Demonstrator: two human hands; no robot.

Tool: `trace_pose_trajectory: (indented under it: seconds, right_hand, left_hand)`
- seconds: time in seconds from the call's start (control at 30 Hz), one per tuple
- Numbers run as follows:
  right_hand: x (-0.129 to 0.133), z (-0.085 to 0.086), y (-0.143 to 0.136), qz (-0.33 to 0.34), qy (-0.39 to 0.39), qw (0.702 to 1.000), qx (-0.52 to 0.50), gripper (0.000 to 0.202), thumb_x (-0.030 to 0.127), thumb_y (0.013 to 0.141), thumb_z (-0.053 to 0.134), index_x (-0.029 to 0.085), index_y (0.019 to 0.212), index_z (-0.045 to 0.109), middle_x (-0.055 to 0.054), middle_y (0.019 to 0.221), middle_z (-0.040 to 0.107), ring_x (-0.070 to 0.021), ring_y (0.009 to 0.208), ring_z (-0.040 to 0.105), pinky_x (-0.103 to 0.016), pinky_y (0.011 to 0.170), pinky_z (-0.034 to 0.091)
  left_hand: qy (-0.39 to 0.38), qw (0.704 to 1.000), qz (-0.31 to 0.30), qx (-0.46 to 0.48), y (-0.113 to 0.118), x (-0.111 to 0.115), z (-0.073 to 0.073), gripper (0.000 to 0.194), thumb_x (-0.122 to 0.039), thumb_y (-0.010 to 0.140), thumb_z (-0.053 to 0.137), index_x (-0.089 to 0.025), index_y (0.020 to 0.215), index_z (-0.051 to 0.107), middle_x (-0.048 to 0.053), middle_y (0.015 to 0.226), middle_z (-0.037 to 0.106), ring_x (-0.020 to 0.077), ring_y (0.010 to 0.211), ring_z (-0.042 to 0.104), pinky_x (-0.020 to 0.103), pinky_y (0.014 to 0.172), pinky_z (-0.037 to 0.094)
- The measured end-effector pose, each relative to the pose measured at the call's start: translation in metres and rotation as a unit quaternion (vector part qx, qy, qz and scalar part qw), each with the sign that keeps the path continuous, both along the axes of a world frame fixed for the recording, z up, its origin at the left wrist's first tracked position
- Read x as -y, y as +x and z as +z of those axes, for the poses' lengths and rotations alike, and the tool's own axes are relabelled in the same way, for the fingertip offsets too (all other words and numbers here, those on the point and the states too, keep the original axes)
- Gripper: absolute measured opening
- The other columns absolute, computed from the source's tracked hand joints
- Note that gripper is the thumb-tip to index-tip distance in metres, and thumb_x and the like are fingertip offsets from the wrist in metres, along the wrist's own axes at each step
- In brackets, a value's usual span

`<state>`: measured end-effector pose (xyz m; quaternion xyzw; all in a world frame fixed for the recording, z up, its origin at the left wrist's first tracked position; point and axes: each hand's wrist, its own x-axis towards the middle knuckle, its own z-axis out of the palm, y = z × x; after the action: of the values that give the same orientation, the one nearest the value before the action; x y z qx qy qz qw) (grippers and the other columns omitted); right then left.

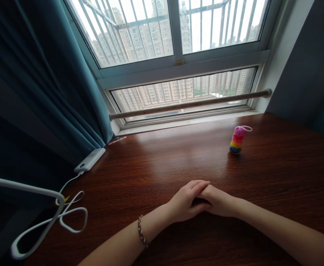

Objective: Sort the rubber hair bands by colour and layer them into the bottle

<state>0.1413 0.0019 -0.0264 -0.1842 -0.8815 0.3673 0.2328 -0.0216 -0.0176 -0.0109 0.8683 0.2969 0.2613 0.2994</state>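
I see my left hand (pixel 184 203) clasped over my right hand (pixel 220 201), whose fingers are hidden, so I can't tell its grip. One rainbow-striped bottle (pixel 236 141) stands beyond them, rightward, on the desk (pixel 150 166); one white power bank (pixel 90 160), cable (pixel 75 210) plugged in, lies leftward.

From the head camera I looked down on the nearby left hand (pixel 182 202) and right hand (pixel 220 200), and forward to the window (pixel 177 61).
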Motion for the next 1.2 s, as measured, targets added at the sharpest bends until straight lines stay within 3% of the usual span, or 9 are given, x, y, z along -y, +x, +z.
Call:
trace_pose_trajectory:
  seconds: [1.2]
  right_hand:
    - [-0.0023,0.0030,0.0038,0.011,-0.004,1.000,0.001,0.034,0.009,0.075,0.051,0.017,0.106,0.061,-0.006,0.109,0.061,-0.0195,0.105,0.054,-0.030,0.088,0.044]
  left_hand:
    - [0.000,1.000,0.009,0.007,0.0015,-0.0011,0.0009,0.051,-0.022,0.078,0.055,-0.020,0.126,0.038,0.010,0.122,0.049,0.0210,0.112,0.046,0.035,0.097,0.038]
